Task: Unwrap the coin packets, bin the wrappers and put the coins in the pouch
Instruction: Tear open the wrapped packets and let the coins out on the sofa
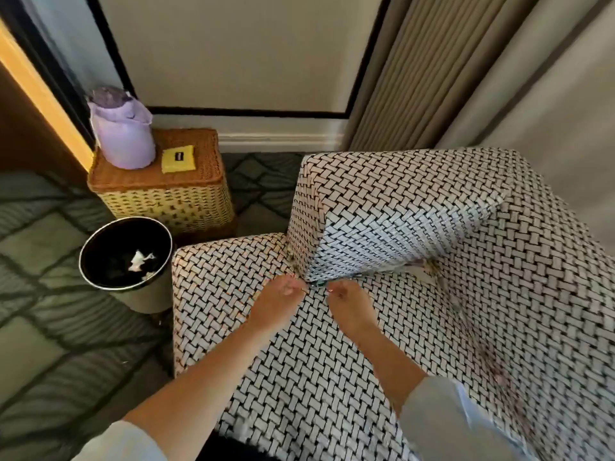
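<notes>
Over the woven black-and-white seat of the armchair (pixel 332 361), my left hand (pixel 279 302) and my right hand (pixel 347 302) meet close together. Each pinches one end of a small coin packet (pixel 316 285) stretched between the fingertips; the packet is tiny and blurred. To the left on the floor stands a black round bin (pixel 100 241) with crumpled white wrappers (pixel 139 261) inside. A yellow pouch (pixel 178 158) lies flat on the wicker basket (pixel 159 197) behind the bin.
A lilac bag (pixel 121 134) stands on the wicker basket beside the pouch. The chair's arm and back rise to the right of my hands. Small scraps lie in the seat's back crease (pixel 429 269). Patterned carpet covers the floor; curtains hang at the right.
</notes>
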The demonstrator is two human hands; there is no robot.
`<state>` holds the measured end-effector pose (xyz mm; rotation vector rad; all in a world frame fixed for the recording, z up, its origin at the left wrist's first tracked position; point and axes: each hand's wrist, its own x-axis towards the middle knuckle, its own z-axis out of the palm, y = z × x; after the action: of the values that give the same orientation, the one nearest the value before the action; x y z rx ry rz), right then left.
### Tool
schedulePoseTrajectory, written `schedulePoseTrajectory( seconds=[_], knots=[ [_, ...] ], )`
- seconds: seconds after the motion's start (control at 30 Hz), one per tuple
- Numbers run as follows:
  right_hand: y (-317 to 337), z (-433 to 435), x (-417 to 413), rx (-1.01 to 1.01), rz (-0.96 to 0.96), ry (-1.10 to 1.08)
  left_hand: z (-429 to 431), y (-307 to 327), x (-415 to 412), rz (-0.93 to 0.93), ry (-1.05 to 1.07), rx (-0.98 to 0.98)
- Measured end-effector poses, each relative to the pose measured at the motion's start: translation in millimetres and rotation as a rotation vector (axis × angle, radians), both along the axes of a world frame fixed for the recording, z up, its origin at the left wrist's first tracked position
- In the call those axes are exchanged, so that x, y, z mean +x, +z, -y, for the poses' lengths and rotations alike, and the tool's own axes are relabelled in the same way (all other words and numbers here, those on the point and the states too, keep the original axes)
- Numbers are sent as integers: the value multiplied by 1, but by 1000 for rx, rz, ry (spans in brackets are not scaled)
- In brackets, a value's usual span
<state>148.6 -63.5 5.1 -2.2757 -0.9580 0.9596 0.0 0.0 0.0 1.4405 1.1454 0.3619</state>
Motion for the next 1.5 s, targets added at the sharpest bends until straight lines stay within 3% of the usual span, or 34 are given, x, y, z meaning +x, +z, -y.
schedulePoseTrajectory(
  seconds=[0.17,0.37,0.6,0.73,1.13,1.37,1.5],
  knots=[
    [-48,-2,28,68,24,93,17,-37,34,-52,58,105],
    [-61,-2,43,80,37,227,30,-51,51,-203,69,273],
    [-65,-13,42,10,334,362,13,-60,61,-440,-47,428],
    [-69,-22,42,-9,430,363,9,-65,58,-473,-59,495],
    [-79,-10,49,171,309,283,7,-72,60,-616,-186,569],
    [-68,-27,47,-17,388,424,5,-71,59,-600,-200,542],
    [-70,-20,44,8,470,439,11,-67,53,-589,-261,601]
  ],
)
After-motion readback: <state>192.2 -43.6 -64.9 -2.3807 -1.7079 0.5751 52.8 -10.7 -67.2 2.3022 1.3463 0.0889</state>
